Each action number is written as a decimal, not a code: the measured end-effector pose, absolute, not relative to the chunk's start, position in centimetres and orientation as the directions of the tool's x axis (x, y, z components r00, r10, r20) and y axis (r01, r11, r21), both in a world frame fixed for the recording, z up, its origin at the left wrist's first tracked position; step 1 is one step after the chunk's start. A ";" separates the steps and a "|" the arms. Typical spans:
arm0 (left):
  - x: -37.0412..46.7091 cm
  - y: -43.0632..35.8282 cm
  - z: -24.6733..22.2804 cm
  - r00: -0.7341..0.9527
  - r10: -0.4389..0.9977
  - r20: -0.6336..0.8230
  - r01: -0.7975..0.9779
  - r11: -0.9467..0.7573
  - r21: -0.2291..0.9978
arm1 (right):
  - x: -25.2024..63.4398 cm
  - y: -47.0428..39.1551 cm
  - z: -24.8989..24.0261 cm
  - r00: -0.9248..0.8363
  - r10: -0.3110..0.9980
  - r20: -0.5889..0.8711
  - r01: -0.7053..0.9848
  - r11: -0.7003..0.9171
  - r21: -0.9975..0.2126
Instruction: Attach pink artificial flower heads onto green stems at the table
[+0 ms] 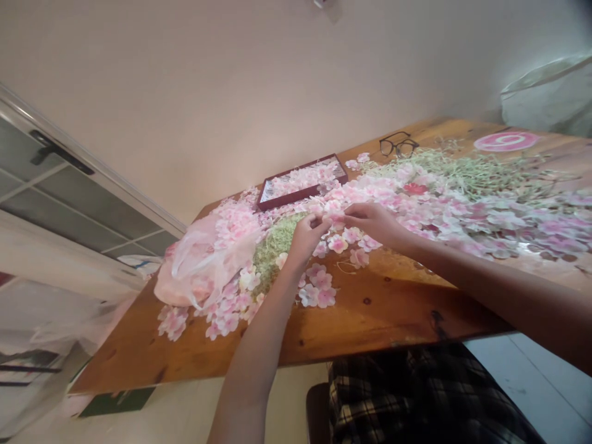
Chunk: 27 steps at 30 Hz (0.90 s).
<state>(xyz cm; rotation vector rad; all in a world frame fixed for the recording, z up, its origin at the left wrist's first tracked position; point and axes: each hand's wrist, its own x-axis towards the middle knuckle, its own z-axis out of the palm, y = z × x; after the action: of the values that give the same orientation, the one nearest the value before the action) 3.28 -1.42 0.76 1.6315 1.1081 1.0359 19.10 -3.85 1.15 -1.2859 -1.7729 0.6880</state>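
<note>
Over the middle of the table, my left hand (311, 234) and my right hand (371, 222) come close together with fingers pinched. Between their fingertips is a pink artificial flower (335, 219), held by both. Loose pink-and-white artificial flowers (319, 287) lie just below my hands, and a large heap of petals (448, 216) spreads to the right. Pale green plastic stems (277, 246) are piled beside my left hand. Beyond my hands stands a dark red box (289, 198) with more pink flowers inside.
A clear plastic bag (194, 259) of pink flowers rests on the left of the wooden table (370, 314). Green stems (481, 172), eyeglasses (398, 147) and a pink round disc (506, 141) lie towards the back right. A whitish sack (550, 98) stands at the far right.
</note>
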 end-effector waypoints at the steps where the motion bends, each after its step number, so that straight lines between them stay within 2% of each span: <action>1: 3.1 -1.2 0.6 0.241 0.956 0.168 0.235 -0.225 0.945 | 19.2 -3.8 1.1 -0.141 0.942 0.304 0.487 0.333 -0.807; 4: 2.1 -0.2 0.3 0.172 0.960 0.222 0.303 -0.266 0.915 | 19.9 -3.0 0.7 -0.097 0.944 0.315 0.516 0.319 -0.795; 6: 1.5 0.4 0.2 0.133 0.959 0.250 0.352 -0.281 0.893 | 20.3 -2.1 0.3 -0.081 0.942 0.326 0.591 0.309 -0.745; 9: 0.9 1.0 0.1 0.138 0.953 0.270 0.401 -0.303 0.865 | 20.2 -0.9 -0.5 -0.177 0.923 0.342 0.712 0.359 -0.603; 13: 0.9 1.1 -0.1 0.143 0.955 0.260 0.428 -0.297 0.853 | 18.3 0.0 -1.4 -0.329 0.907 0.263 0.825 0.412 -0.388; 15: 1.0 1.0 -0.1 0.148 0.954 0.262 0.440 -0.301 0.846 | 17.3 0.4 -1.8 -0.348 0.911 0.222 0.869 0.402 -0.287; 17: 1.0 0.9 -0.1 0.155 0.949 0.276 0.450 -0.316 0.835 | 16.8 0.8 -2.0 -0.344 0.915 0.213 0.889 0.390 -0.241; 22: 0.9 0.9 -0.2 0.149 0.949 0.278 0.476 -0.316 0.821 | 17.2 0.9 -1.5 -0.302 0.918 0.259 0.888 0.369 -0.274; 27: 1.0 1.0 -0.2 0.148 0.958 0.245 0.489 -0.286 0.824 | 18.2 0.6 -1.2 -0.173 0.948 0.267 0.778 0.298 -0.554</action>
<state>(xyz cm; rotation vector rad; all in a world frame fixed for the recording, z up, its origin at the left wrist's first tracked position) 0.97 1.04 -0.23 1.8544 1.3798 1.0530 18.21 0.58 -1.21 -1.5316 -2.0053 0.3924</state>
